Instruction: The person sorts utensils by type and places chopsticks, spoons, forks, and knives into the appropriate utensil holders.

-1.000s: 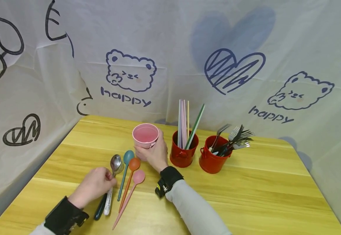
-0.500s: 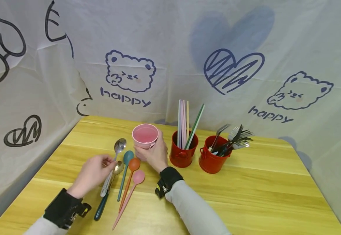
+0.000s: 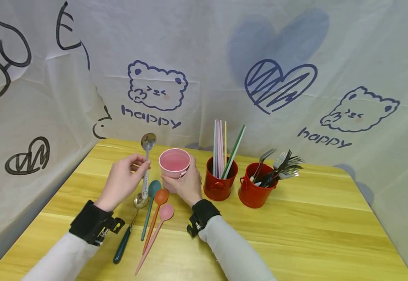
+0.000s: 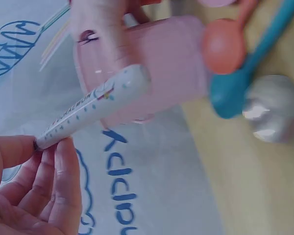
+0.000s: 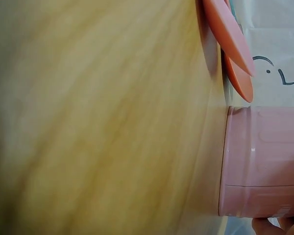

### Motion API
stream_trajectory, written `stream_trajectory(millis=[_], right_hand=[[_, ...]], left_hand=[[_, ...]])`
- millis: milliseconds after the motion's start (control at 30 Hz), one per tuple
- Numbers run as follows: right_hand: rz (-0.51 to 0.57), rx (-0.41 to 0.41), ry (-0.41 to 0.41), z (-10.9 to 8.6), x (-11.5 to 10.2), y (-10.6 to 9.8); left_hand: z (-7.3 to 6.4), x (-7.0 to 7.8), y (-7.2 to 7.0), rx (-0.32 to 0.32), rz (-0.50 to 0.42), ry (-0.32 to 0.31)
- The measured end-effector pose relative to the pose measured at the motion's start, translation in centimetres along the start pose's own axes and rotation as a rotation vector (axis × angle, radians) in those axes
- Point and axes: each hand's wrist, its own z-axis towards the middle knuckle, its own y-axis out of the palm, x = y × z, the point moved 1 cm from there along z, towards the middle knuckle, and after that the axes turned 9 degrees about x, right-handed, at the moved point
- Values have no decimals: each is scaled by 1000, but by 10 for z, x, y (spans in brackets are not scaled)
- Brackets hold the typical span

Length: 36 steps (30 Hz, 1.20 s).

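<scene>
My left hand (image 3: 125, 177) pinches a metal spoon (image 3: 148, 141) between thumb and fingers, bowl up. Its white printed handle (image 4: 95, 105) points down and overlaps the pink bucket (image 4: 171, 68) in the left wrist view. My right hand (image 3: 187, 183) grips that pink bucket (image 3: 174, 160) on its right side; the bucket stands on the table. Below my left hand lies another metal spoon (image 3: 140, 201) with a dark green handle. Beside it are a teal spoon (image 3: 154, 189), an orange spoon (image 3: 161, 197) and a pink spoon (image 3: 166, 212), bowls pointing away from me.
Right of the pink bucket stands a red bucket (image 3: 218, 191) holding several chopsticks (image 3: 220, 150). Another red bucket (image 3: 254, 197) holds several forks (image 3: 284, 166). A white cloth with drawings (image 3: 204, 78) hangs behind the wooden table (image 3: 313, 226).
My left hand has lifted the white-handled spoon off the table and carried it up and right toward the pink bucket. The right hand still holds the bucket in place.
</scene>
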Motion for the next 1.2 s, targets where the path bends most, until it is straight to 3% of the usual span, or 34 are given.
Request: stream_trajectory(millis=[267, 433, 733, 867, 1067, 1200], right_hand=[[9, 4, -21, 2, 0, 0], [-4, 2, -10, 1, -4, 1], [-18, -19, 34, 0, -9, 0], [-30, -14, 30, 1, -8, 0], [-79, 10, 23, 2, -6, -1], [-89, 14, 25, 3, -6, 0]], left_hand=[[33, 28, 12, 109, -72, 40], [49, 39, 23, 129, -98, 70], [58, 45, 38, 86, -147, 78], [59, 45, 45, 44, -121, 90], [53, 34, 51, -65, -71, 72], [48, 23, 50, -92, -48, 49]])
